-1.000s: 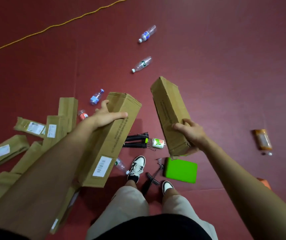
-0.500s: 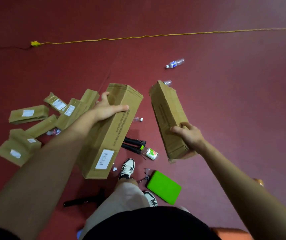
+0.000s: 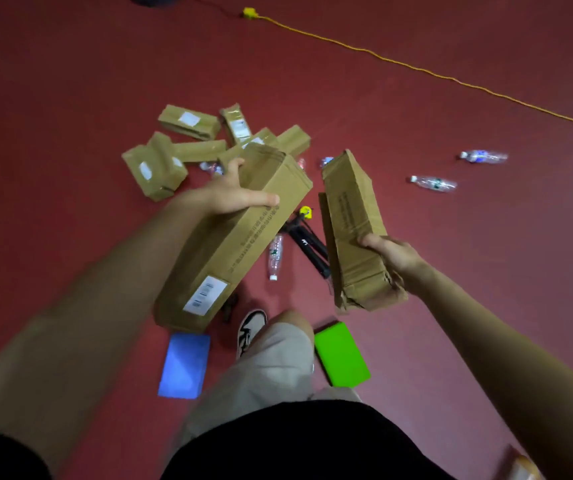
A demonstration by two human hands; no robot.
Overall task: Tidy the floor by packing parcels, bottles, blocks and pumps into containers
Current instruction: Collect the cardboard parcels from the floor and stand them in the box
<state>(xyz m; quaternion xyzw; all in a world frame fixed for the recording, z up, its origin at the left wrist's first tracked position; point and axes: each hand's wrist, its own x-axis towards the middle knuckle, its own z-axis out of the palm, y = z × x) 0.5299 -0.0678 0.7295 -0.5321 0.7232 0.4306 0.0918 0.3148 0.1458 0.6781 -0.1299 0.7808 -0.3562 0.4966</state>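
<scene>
Cardboard long parcel (image 3: 243, 258): lifted off the floor (image 3: 70, 98) and tilted, with a white barcode label at its near end and its far end raised toward the heap.
Left grip (image 3: 233, 199): clasps the long parcel near its far end, thumb laid across the printed side face, fingers curled over the far edge.
Creased parcel (image 3: 354, 216): also in the air, to the right of the long parcel and apart from it, its near end crumpled.
Right grip (image 3: 394, 254): wraps the creased parcel's near end, fingertips on the top face.
Heap of parcels (image 3: 160, 168): on the red floor beyond the held ones, several with white labels, lying against each other.
Bottles: one clear bottle (image 3: 275, 254) lies on the floor between the two held parcels; two more (image 3: 432, 183) (image 3: 484, 156) lie well apart on the right.
Pump (image 3: 307, 237): black with a yellow tip, on the floor just beside the near bottle, partly hidden by the creased parcel.
Blocks: blue block (image 3: 184, 365) left of the shoe (image 3: 250, 327); green block (image 3: 342, 353) right of the leg.
Yellow cable (image 3: 416, 67): crosses the far floor.
</scene>
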